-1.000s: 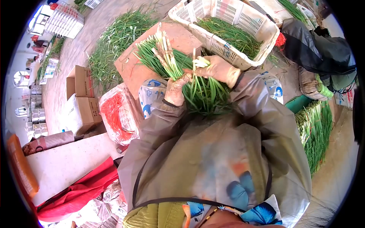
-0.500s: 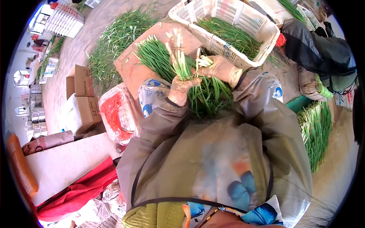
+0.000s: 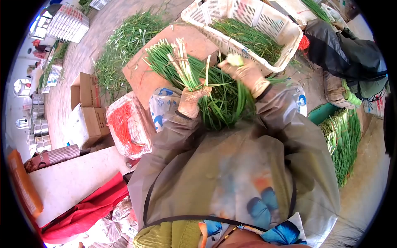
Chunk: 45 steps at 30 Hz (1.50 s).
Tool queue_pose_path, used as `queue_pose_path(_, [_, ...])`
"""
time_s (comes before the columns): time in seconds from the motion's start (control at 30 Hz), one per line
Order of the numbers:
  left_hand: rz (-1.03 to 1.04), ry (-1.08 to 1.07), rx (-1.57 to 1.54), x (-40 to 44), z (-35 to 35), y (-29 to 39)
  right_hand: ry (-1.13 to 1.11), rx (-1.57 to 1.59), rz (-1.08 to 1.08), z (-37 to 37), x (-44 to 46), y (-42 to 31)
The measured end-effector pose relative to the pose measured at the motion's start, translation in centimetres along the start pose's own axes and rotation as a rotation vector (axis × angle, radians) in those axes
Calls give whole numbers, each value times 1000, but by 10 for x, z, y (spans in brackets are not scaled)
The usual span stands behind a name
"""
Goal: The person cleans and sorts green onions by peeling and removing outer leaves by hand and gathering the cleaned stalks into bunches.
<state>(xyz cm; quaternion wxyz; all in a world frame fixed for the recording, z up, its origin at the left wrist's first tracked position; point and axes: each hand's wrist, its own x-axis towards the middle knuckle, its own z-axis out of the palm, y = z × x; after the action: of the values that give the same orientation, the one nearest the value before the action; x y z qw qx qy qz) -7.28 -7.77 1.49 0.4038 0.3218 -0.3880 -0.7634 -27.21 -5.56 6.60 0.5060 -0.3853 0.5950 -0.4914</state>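
My left hand (image 3: 191, 101), in a pale gloved covering, is closed round a bunch of garlic chives (image 3: 185, 68), whose pale stem ends point up and away from me. My right hand (image 3: 249, 75), gloved too and slightly blurred, is closed on a few garlic chives with whitish ends (image 3: 235, 60); their leaves hang below it. More loose green leaves (image 3: 225, 109) lie across my lap between both hands. Beyond my left hand, a pile of chives (image 3: 159, 53) rests on a reddish-brown board (image 3: 138, 68).
A white slatted crate (image 3: 295, 43) holding greens stands ahead on the right. Loose leaves (image 3: 124, 39) cover the floor ahead left. Red ties (image 3: 123, 124) lie on a wrapped bundle beside cardboard boxes (image 3: 93, 118). Stacked chives (image 3: 343, 144) stand at my right, near another person's dark clothing (image 3: 343, 53).
My right hand has moved away from my left hand to the right, taking a few stalks with it. My left hand keeps its bunch, shifted slightly left.
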Motion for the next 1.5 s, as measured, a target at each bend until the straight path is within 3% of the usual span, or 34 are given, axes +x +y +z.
queue_pose_path(0.07, [7, -38, -33, -1, 6, 0, -268, 118, 39, 21, -3, 7])
queue_pose_path(0.13, [11, -91, -13, -3, 15, 0, -318, 190, 34, 33, -1, 12])
queue_pose_path(0.27, [89, 14, -44, -8, 4, 6, -250, 300, 19, 27, -4, -8])
queue_pose_path(0.3, [47, -13, -230, -8, 1, 7, -325, 392, 100, 22, -9, -13])
queue_pose_path(0.33, [-7, 75, -222, -5, -7, 9, -324, 391, 101, 22, -7, -11])
queue_pose_path(0.47, [72, 3, -205, 0, -10, 8, -380, 157, -32, 25, 2, 9])
queue_pose_path(0.6, [64, -115, -104, 8, 0, 7, -289, -51, -159, 36, 3, 28])
queue_pose_path(0.7, [-16, -75, -51, 6, -1, 6, -294, -217, -94, 38, -8, 9])
queue_pose_path(0.77, [-51, -99, -39, 6, -4, 8, -497, 160, -14, 33, -7, 15])
queue_pose_path(0.87, [-89, -223, -88, 2, -3, 9, -625, 238, 108, 18, -4, 18])
queue_pose_path(1.0, [-42, -191, -4, 1, 6, 16, -584, 212, 204, 17, -13, 4])
queue_pose_path(1.07, [-124, -89, -36, 1, 9, 19, -597, 189, 110, 18, -6, 16])
queue_pose_path(1.13, [-74, -114, 32, 3, 7, 17, -510, 260, 4, 18, -6, 20])
queue_pose_path(1.27, [0, 85, -17, 4, 5, 10, -361, 82, 5, 9, -8, 13])
queue_pose_path(1.5, [-61, 198, -134, 9, -4, 6, -451, 207, 17, -7, -15, 5])
